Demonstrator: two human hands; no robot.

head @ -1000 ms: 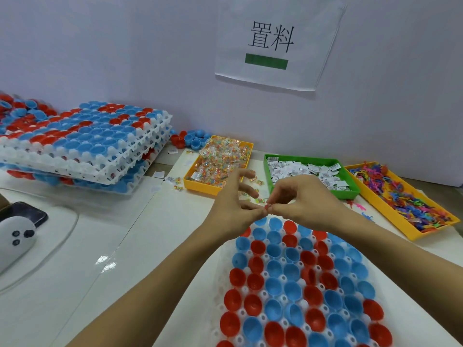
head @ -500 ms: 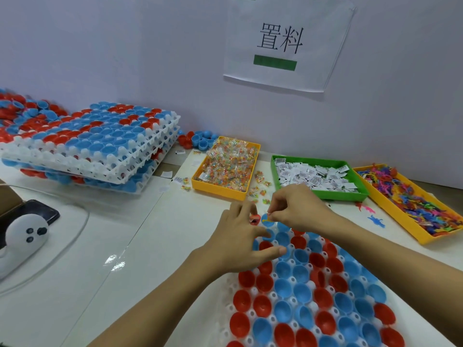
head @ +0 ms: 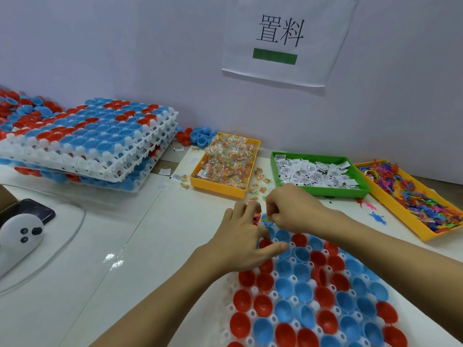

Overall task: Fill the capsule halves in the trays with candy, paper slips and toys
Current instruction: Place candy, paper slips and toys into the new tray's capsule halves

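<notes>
Bright, even light falls on my bench from above, leaving only faint shadows. A small white glare patch sits on the glossy white tabletop (head: 114, 261). Straight edges bow near the frame's sides; fine detail looks slightly soft.

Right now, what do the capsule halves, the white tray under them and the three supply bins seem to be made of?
The capsule halves look like thin moulded plastic, smooth and slightly glossy, with soft highlights inside the cups. The white tray seems to be translucent plastic, milky at its pegs. The candy bin, slip bin and toy bin look like rigid, solid-coloured plastic; their finish is hard to tell.
</notes>
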